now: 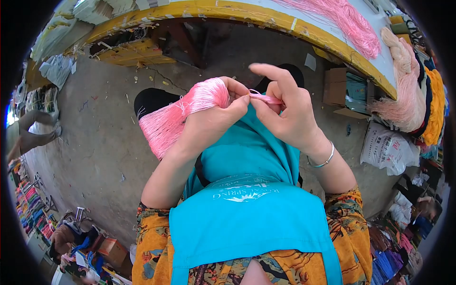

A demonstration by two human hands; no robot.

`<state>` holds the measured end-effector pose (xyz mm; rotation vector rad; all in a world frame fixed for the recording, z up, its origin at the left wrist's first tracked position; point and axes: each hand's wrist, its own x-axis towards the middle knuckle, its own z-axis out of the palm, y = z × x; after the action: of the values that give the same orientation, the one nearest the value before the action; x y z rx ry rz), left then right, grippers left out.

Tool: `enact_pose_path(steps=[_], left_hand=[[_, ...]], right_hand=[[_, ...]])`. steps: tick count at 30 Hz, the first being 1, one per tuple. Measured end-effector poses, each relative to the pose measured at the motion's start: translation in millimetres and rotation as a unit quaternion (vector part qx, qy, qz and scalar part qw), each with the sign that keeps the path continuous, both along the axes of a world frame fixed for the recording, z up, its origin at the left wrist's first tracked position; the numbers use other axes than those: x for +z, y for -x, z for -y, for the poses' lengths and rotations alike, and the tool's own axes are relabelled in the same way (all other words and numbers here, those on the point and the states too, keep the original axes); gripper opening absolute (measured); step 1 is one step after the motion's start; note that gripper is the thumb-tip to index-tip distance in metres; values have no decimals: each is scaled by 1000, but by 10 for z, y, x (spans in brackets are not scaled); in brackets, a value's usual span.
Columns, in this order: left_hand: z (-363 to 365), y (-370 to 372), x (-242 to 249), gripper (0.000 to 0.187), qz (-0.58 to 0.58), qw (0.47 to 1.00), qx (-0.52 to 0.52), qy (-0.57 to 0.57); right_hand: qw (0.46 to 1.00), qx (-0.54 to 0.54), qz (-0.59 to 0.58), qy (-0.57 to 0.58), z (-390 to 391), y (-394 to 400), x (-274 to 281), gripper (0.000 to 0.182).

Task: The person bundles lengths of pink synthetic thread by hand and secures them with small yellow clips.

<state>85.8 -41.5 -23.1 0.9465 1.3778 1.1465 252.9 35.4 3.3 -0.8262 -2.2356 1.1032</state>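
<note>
A skein of shiny pink thread [164,124] is draped over my left hand [216,116] and hangs down toward the lower left. The fingers of that hand are closed on it, thumb and forefinger pinched near the tips. My right hand [289,109] meets it at the fingertips, above my turquoise apron [247,156]. Between right thumb and fingers runs a narrow bundle of the pink strands [267,99], pinched tight, while the forefinger is lifted and extended. Small loops show where the two hands meet.
A yellow-edged table [228,10] curves ahead, with more pink thread [349,28] on it. Pale and yellow skeins [434,104] hang at the right. Below stand an open cardboard box [336,85] and a white plastic bag [387,147]. Other people are at the left and right edges.
</note>
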Motion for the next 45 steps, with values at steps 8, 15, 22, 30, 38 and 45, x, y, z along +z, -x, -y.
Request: enact_pose_path(steps=[8, 15, 22, 30, 38, 45], left_hand=[[79, -137, -56, 19, -217, 963, 109, -119], [56, -119, -147, 29, -372, 879, 96, -284], [50, -125, -256, 37, -386, 839, 113, -366], [83, -143, -277, 32, -179, 950, 159, -202], [96, -146, -205, 27, -250, 933, 138, -220], [75, -120, -164, 17, -230, 942, 79, -231]], right_hand=[[996, -8, -72, -60, 3, 47, -209, 21], [988, -41, -75, 130, 42, 46, -224, 9], [813, -101, -232, 525, 42, 52, -258, 19], [955, -55, -172, 237, 161, 107, -235, 19], [933, -80, -193, 293, 164, 116, -228, 7], [959, -93, -196, 180, 162, 103, -278, 7]])
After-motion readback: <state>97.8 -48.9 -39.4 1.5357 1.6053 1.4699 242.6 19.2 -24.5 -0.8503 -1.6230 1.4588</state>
